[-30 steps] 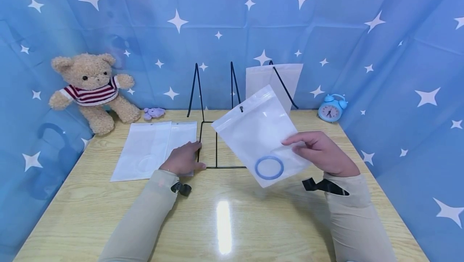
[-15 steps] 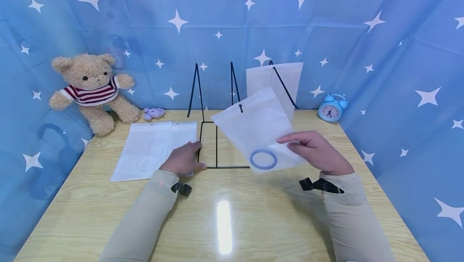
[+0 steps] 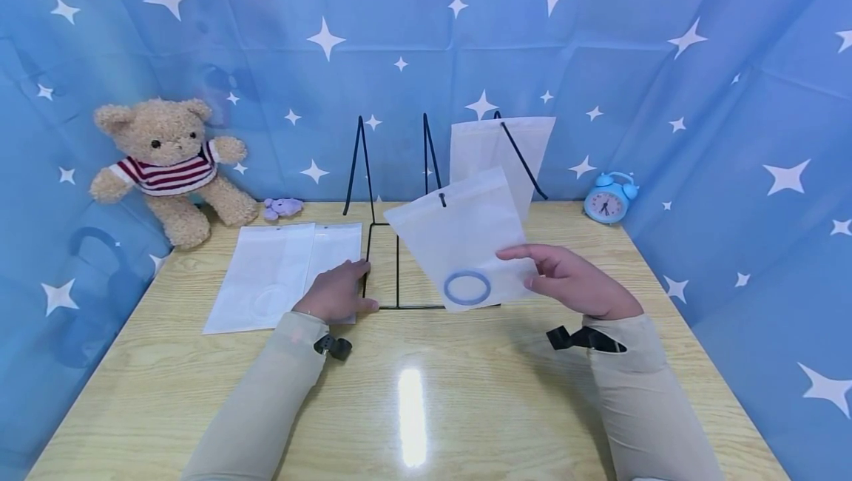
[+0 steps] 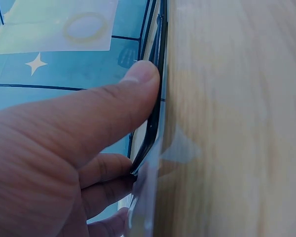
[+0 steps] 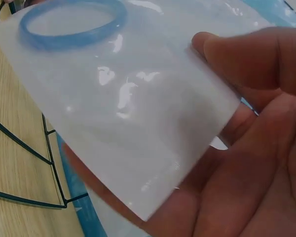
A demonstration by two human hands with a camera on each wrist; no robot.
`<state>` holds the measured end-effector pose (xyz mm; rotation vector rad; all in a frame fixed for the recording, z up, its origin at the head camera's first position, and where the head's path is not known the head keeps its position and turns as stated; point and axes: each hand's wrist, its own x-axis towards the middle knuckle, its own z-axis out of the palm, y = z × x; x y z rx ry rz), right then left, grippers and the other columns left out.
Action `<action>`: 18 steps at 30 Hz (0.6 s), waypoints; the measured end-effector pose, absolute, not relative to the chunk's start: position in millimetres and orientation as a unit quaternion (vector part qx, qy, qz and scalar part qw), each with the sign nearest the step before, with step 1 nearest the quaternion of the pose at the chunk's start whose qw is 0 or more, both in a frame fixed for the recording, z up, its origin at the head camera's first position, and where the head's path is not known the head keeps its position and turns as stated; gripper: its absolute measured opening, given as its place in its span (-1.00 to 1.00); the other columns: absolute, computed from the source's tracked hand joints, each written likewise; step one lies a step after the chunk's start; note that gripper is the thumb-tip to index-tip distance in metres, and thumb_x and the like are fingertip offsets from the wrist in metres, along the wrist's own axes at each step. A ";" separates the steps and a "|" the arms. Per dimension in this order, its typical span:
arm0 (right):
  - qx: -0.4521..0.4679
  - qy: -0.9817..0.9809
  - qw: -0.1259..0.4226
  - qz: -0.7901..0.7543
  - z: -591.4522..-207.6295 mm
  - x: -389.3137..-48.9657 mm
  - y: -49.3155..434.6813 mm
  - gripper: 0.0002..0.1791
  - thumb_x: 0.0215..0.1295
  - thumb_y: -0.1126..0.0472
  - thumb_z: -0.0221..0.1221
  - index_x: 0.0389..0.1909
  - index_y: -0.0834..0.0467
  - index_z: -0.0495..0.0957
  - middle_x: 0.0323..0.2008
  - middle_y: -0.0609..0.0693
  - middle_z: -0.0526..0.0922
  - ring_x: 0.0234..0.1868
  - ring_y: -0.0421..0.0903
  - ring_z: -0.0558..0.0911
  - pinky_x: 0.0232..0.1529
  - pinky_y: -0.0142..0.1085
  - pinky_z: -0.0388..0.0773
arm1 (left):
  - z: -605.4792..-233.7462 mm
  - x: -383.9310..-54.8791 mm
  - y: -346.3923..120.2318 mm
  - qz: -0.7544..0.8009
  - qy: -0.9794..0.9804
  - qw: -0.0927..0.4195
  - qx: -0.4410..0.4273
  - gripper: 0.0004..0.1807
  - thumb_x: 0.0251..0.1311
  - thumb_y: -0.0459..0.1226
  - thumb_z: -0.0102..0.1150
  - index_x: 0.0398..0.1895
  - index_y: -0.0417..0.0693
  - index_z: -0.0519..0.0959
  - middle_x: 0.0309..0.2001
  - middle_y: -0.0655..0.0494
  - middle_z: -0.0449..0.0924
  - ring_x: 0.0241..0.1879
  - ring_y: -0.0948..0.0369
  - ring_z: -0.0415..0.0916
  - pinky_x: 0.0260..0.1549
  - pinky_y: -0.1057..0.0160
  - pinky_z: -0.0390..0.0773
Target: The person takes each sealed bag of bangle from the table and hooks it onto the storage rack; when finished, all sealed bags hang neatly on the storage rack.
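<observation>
My right hand pinches the lower right edge of a white zip bag with a blue ring inside. The bag hangs tilted, the middle prong's tip at the hole in its top edge. In the right wrist view, thumb and fingers hold the bag from both sides. My left hand holds the base of the black wire rack at its front left corner; the left wrist view has the thumb against the wire. A second white bag hangs on the right prong.
Two more white bags, a left one and a right one, lie left of the rack, partly under my left hand. A teddy bear, a small purple toy and a blue alarm clock stand along the starry curtain.
My right hand has moved a little left, swinging the bag's lower part left and up; the bag's hole has come onto the middle prong's tip. My left hand has stayed on the rack.
</observation>
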<state>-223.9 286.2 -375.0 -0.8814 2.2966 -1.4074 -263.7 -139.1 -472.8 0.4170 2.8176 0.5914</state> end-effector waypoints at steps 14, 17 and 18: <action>-0.268 0.782 0.216 -0.519 -372.8 -219.6 283.6 -0.39 0.60 0.42 0.02 0.57 -0.04 0.30 0.34 0.24 0.47 0.13 0.34 0.58 0.04 0.07 0.75 | -475.2 -265.1 -139.6 0.202 0.962 0.116 0.142 0.00 0.25 0.06 0.48 0.64 -0.12 0.24 0.65 -0.09 0.18 0.64 -0.16 0.07 0.52 -0.31 0.19; -0.260 0.793 0.207 -0.510 -371.1 -218.8 281.4 -0.44 0.60 0.41 0.02 0.52 -0.02 0.37 0.32 0.24 0.51 0.11 0.30 0.63 -0.01 0.09 0.76 | -477.1 -266.0 -140.0 0.203 0.962 0.115 0.143 0.01 0.25 0.07 0.48 0.65 -0.11 0.24 0.65 -0.08 0.18 0.64 -0.16 0.07 0.52 -0.31 0.19; -0.256 0.798 0.202 -0.506 -371.0 -218.9 280.8 -0.46 0.61 0.40 0.02 0.50 -0.02 0.40 0.31 0.23 0.53 0.10 0.27 0.64 -0.03 0.09 0.77 | -477.7 -266.3 -140.2 0.204 0.962 0.114 0.144 0.01 0.25 0.07 0.48 0.65 -0.11 0.24 0.65 -0.08 0.18 0.64 -0.16 0.07 0.52 -0.31 0.19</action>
